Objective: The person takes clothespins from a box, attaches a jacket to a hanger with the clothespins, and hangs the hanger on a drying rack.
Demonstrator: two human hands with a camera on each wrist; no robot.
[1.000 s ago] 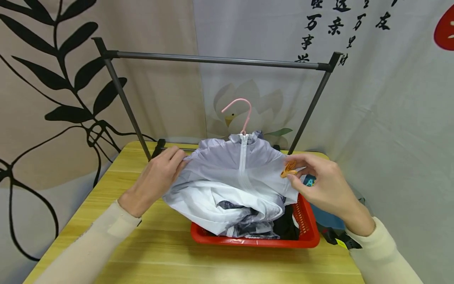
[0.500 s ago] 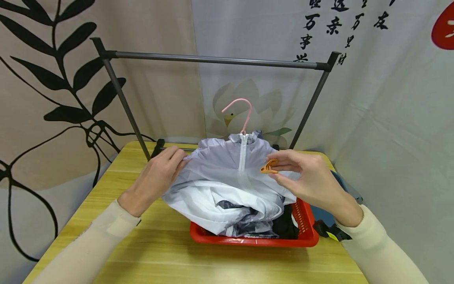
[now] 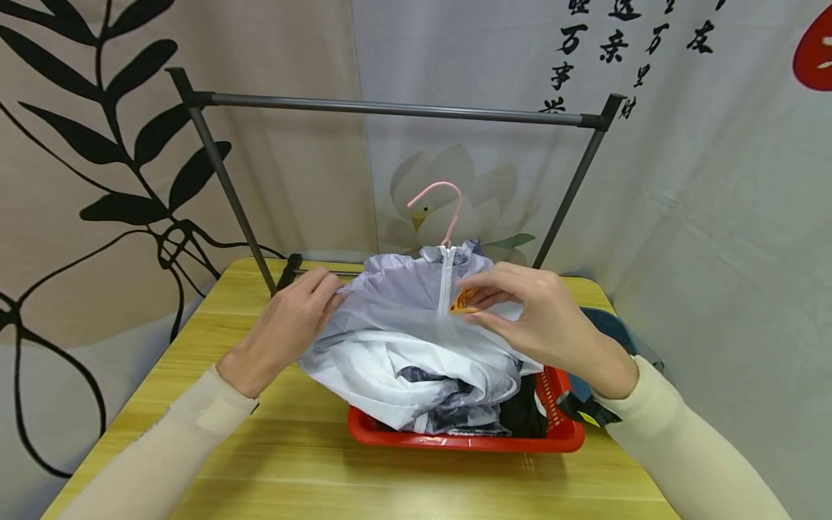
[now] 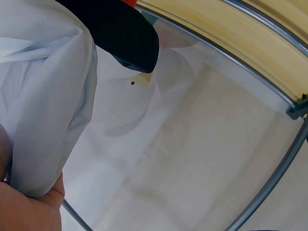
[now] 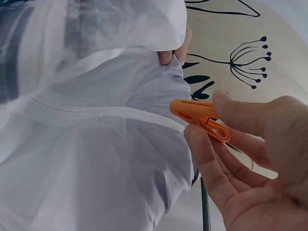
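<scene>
A pale lilac and white zip jacket [image 3: 396,318] hangs on a pink hanger [image 3: 450,209], its lower part bunched over a red basket [image 3: 468,442]. My left hand [image 3: 292,321] grips the jacket at its left shoulder; in the left wrist view the pale cloth [image 4: 53,106] lies between thumb and fingers. My right hand [image 3: 533,310] pinches an orange clothespin [image 3: 463,300] in front of the jacket's zipper. Seen in the right wrist view, the clothespin [image 5: 192,111] sits between thumb and fingertips, its nose pointing toward the cloth near the collar.
A dark grey rack [image 3: 390,108] stands behind the jacket on the yellow wooden table [image 3: 286,448]. Dark clothes [image 3: 525,415] lie in the basket. Right of the basket, partly behind my right arm, is a blue container [image 3: 611,326]. A printed curtain [image 3: 292,173] hangs at the back.
My right hand has moved left with the clothespin, from the jacket's right side to its zipper. The left hand, jacket and hanger have stayed nearly in place.
</scene>
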